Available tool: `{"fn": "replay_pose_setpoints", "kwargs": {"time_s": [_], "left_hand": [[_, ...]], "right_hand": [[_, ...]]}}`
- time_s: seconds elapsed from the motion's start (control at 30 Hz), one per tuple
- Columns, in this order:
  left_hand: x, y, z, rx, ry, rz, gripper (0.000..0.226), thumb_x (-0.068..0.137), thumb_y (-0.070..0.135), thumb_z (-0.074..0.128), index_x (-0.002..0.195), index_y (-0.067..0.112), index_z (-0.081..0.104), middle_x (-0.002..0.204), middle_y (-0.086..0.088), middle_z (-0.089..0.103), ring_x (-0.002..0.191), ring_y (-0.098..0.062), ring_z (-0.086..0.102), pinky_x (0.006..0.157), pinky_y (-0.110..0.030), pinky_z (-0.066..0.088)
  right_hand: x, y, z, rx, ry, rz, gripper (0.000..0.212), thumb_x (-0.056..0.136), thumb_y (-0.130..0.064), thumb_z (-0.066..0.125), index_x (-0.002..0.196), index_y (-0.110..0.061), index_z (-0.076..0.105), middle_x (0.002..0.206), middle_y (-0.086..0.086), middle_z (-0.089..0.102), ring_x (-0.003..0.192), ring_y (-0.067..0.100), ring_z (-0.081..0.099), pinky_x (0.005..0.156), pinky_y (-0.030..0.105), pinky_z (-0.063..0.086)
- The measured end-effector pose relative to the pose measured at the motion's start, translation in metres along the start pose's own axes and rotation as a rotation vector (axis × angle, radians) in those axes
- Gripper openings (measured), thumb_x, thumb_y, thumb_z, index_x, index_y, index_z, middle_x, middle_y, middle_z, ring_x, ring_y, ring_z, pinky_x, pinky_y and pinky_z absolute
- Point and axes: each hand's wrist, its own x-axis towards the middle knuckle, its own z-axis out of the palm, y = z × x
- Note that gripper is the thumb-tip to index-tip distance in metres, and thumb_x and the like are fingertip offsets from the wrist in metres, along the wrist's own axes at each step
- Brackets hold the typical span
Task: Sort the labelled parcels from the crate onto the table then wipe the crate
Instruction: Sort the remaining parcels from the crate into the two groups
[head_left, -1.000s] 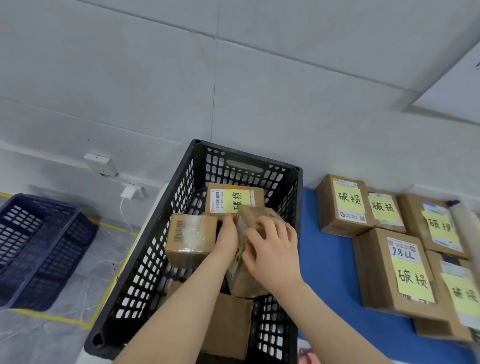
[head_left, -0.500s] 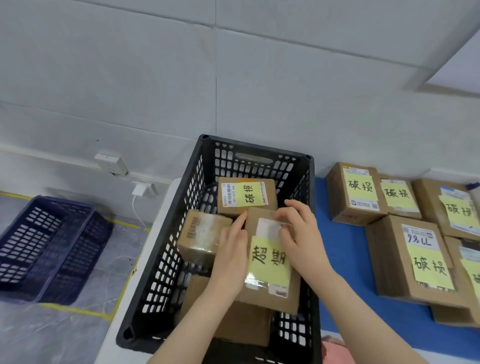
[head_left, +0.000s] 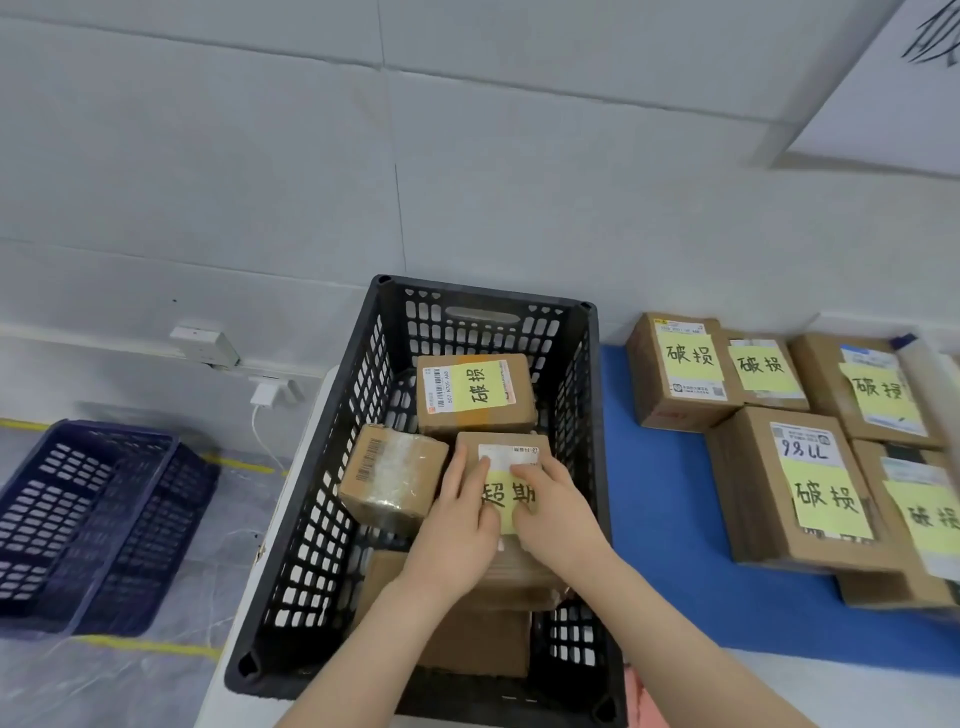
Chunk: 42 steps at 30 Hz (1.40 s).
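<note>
Parcel (head_left: 511, 456) marked 超期 is held in the crate (head_left: 488, 292), its long axis 12 to 6, clasped at 9 o'clock by the left hand (head_left: 457, 525) and on top by the right hand (head_left: 558, 519); the table (head_left: 665, 519) lies at 3 o'clock.

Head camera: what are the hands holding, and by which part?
Both hands hold the 超期-labelled parcel in the black crate: the left hand along its left edge, the right hand over the right of its top face.

Brown parcels (head_left: 475, 395) lie in the black crate (head_left: 332, 519) and on the table (head_left: 665, 519).
</note>
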Motion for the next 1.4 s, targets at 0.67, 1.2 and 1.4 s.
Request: {"fn": "replay_pose_setpoints", "kwargs": {"time_s": [0.67,1.2,1.4], "left_hand": [[-0.041,0.065,-0.05,0.31,0.281,0.26,0.064,0.092,0.036,0.043,0.15,0.039,0.017,0.156,0.031,-0.008,0.135,-0.005,0.029,0.085,-0.026,0.045],[-0.09,0.18,0.026,0.308,0.301,0.665,0.072,0.074,0.05,0.026,0.145,0.042,0.03,0.151,0.04,0.0,0.131,-0.001,0.038,0.075,-0.022,0.054],[-0.125,0.247,0.104,0.319,0.3,0.803,0.066,0.074,0.046,0.029,0.14,0.048,0.025,0.152,0.039,0.005,0.127,0.0,0.041,0.063,-0.01,0.045]], "right_hand": [[-0.056,-0.031,-0.054,0.176,0.247,-0.306,0.049,0.086,-0.016,0.056,0.13,-0.037,0.054,0.145,-0.025,0.028,0.132,0.009,0.027,0.102,0.017,0.021],[-0.178,0.058,-0.137,0.217,0.685,-0.383,0.042,0.084,-0.033,0.054,0.124,-0.042,0.055,0.146,-0.03,0.027,0.135,0.008,0.033,0.104,0.026,0.036],[-0.249,0.13,-0.179,0.221,0.809,-0.345,0.042,0.083,-0.03,0.056,0.123,-0.044,0.056,0.145,-0.031,0.028,0.137,0.007,0.03,0.108,0.033,0.037]]}}
